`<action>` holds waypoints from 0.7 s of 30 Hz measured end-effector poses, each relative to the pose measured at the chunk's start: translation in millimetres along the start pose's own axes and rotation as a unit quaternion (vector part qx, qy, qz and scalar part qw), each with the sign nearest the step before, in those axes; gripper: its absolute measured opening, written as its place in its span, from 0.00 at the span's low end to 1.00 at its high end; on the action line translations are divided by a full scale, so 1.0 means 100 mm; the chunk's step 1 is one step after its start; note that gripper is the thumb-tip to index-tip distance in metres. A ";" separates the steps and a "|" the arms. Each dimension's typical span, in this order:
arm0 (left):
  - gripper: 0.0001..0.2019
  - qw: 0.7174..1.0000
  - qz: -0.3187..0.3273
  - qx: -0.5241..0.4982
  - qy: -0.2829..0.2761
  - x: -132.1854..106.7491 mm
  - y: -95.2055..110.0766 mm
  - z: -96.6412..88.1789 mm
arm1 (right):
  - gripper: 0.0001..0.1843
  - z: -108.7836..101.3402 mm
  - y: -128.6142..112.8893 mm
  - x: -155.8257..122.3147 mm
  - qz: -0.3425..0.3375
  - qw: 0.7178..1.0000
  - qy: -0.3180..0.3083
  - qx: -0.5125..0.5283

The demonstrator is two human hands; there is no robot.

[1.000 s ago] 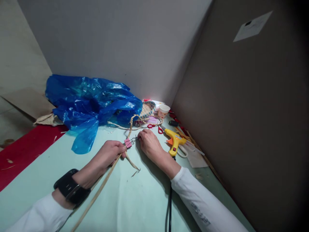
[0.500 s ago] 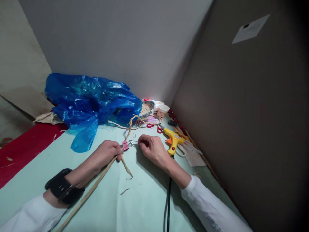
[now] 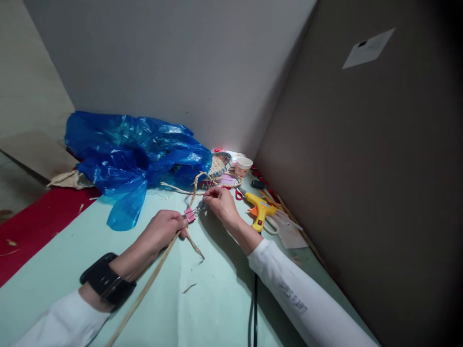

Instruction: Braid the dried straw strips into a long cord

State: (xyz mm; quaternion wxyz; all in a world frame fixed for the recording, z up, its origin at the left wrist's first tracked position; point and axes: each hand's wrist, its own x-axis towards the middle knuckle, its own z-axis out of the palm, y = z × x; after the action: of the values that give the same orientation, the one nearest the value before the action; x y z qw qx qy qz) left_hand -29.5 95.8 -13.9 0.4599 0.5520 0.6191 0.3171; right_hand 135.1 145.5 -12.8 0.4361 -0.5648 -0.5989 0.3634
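My left hand (image 3: 162, 231) is closed on a long flat straw strip (image 3: 144, 290) that runs toward the near left edge. A pink binder clip (image 3: 189, 214) is clamped on the strip just past my left fingers. A short loose end (image 3: 194, 245) hangs off below the clip. My right hand (image 3: 221, 202) is closed in a pinch on a braided straw cord (image 3: 195, 184) beside the clip's wire handles. The cord curves back toward a small woven basket (image 3: 220, 164).
A crumpled blue plastic bag (image 3: 130, 154) lies at the back left on the pale green table (image 3: 202, 308). A yellow glue gun (image 3: 261, 210), its black cable (image 3: 253, 308), red scissors (image 3: 238, 193) and a paper cup (image 3: 243, 166) sit by the brown wall at right.
My right hand has moved up and away from the table to the braided cord behind the clip. My left hand has stayed on the strip by the clip.
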 end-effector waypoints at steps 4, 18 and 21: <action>0.10 1.000 0.002 0.009 0.002 0.03 -0.02 0.00 | 0.06 -0.06 -0.08 0.06 -0.035 0.991 -0.018 -0.127; 0.11 0.999 0.026 0.035 0.007 0.05 -0.05 0.00 | 0.12 -0.09 0.04 0.05 -0.101 0.940 -0.072 -0.317; 0.10 0.999 0.036 0.036 0.004 0.05 -0.05 0.00 | 0.12 -0.11 0.00 -0.10 -0.107 0.924 -0.070 -0.360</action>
State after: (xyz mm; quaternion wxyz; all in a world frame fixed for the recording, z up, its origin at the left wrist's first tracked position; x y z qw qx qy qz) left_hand -30.9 99.7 -19.7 0.4257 0.5886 0.6117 0.3134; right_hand 145.1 134.7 -10.2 0.1964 -0.5894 -0.7754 0.1132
